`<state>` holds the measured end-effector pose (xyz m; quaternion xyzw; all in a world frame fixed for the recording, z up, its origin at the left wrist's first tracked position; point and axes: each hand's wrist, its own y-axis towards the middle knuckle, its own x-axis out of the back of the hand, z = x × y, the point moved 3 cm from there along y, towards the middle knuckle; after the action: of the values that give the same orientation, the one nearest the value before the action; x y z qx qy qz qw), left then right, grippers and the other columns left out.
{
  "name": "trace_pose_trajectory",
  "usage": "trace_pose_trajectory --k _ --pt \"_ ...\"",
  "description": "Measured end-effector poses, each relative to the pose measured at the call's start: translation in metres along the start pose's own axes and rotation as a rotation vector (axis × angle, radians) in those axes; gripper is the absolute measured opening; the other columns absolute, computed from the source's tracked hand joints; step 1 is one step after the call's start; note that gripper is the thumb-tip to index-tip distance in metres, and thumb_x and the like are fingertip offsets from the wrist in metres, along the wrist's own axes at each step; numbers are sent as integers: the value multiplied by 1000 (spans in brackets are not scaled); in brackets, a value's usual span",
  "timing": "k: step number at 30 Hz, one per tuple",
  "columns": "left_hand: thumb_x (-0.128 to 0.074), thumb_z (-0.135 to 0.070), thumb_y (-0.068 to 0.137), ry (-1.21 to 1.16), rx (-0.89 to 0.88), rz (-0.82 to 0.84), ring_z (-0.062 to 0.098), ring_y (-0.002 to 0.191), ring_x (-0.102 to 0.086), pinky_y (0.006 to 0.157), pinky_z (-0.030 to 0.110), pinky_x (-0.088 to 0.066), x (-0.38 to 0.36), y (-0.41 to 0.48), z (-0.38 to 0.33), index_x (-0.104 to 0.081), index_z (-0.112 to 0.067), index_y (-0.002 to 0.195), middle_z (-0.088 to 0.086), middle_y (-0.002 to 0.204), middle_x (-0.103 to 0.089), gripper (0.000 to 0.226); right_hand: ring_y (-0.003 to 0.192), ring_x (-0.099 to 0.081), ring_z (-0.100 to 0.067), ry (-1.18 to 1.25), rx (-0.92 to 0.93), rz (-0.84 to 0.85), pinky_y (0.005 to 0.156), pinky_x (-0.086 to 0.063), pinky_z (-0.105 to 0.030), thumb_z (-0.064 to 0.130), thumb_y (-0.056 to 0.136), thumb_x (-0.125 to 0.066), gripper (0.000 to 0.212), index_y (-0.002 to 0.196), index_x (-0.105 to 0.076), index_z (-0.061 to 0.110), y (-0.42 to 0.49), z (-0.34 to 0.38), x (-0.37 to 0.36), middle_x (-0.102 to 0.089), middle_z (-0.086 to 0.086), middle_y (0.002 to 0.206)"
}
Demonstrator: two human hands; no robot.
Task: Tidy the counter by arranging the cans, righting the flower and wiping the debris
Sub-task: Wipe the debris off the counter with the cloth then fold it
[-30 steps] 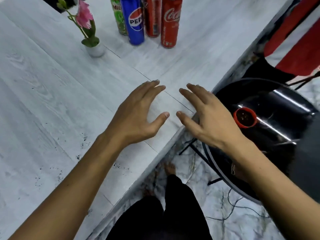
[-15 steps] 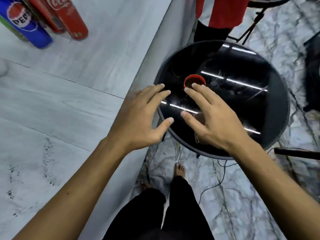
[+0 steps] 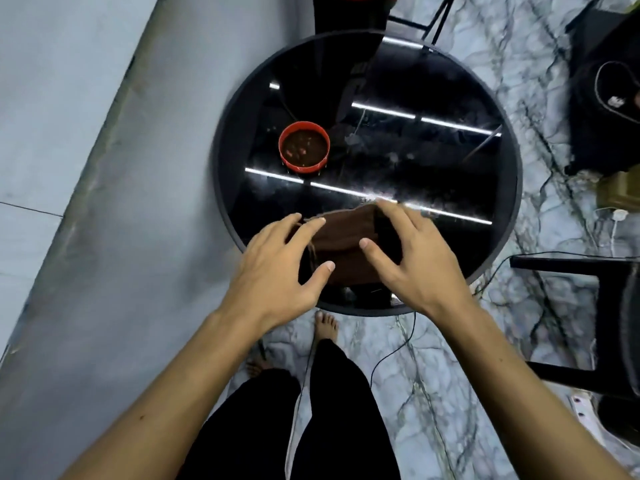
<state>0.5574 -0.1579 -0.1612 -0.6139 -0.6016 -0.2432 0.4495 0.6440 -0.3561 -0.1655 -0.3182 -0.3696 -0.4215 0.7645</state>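
A dark brown cloth (image 3: 341, 251) lies on the near part of a round black glass side table (image 3: 450, 168). My left hand (image 3: 277, 268) hovers over the cloth's left edge with fingers spread. Over its right part my right hand (image 3: 412, 258) is spread too, its fingertips at the cloth's far edge. Neither hand has closed on the cloth. The cans, the flower and the debris are out of view. Only the grey-white counter (image 3: 69, 133) shows, at the left.
A red bowl (image 3: 304, 147) with dark contents stands on the black table's left side. A person in red and black stands beyond the table. A black chair (image 3: 571, 317) is at the right. Cables lie across the marble floor, and my feet are below.
My view has swung right, from the counter with the cans and the flower to the black side table. Both hands moved off the counter's edge to above the brown cloth.
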Motion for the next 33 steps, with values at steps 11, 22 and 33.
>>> trace_pose_trajectory --k 11,22,33 --pt "-59 -62 86 -225 336 48 18 114 -63 92 40 -52 -45 25 17 -47 -48 140 -6 119 -66 57 108 -57 -12 234 -224 143 89 -48 -29 50 93 -65 62 150 -46 35 24 -45 -42 -54 5 122" --pt "-74 -41 89 -491 470 1 7 102 -63 90 38 -56 -59 41 18 -69 -42 119 -22 101 -62 30 71 -62 1 419 -351 163 61 -43 -4 32 83 -83 39 120 -72 31 41 -49 -53 -65 9 90" --pt "-76 -26 92 -595 453 -41 3 101 -65 72 10 -48 -66 33 25 -74 -38 116 -11 114 -70 27 68 -63 -14 645 -440 199 74 -60 -43 17 87 -79 15 89 -76 32 37 -47 -67 -63 11 65"
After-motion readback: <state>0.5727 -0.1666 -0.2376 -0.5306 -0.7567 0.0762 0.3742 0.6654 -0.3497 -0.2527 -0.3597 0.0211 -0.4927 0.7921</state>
